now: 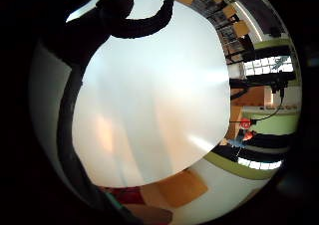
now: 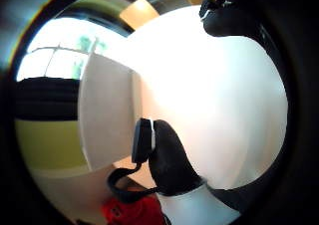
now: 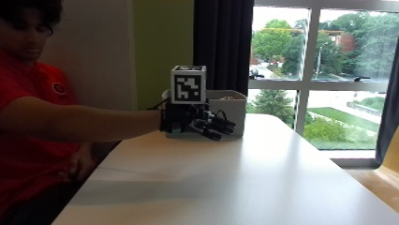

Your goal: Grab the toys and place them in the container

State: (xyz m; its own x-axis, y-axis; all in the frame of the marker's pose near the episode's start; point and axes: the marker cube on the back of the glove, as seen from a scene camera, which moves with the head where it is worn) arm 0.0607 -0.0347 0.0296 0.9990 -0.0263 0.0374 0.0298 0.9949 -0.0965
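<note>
My gloved right hand (image 3: 198, 122) hovers just above the white table (image 3: 249, 178), right in front of the grey container (image 3: 225, 108) at the table's far end. Its fingers (image 3: 219, 127) reach out relaxed toward the window side and hold nothing. In the thumb side palm view the container's pale wall (image 2: 104, 115) stands beside the black thumb (image 2: 169, 160), with bare table (image 2: 214, 100) under the palm. The little finger side palm view shows only tabletop (image 1: 159, 100) and a glove strap. No toy shows on the table; the container's inside is hidden.
The person sits at the table's left side, arm stretched across it. A window (image 3: 324, 70) and a dark curtain (image 3: 221, 42) stand behind the container. The table's near edge and right edge drop off toward the floor.
</note>
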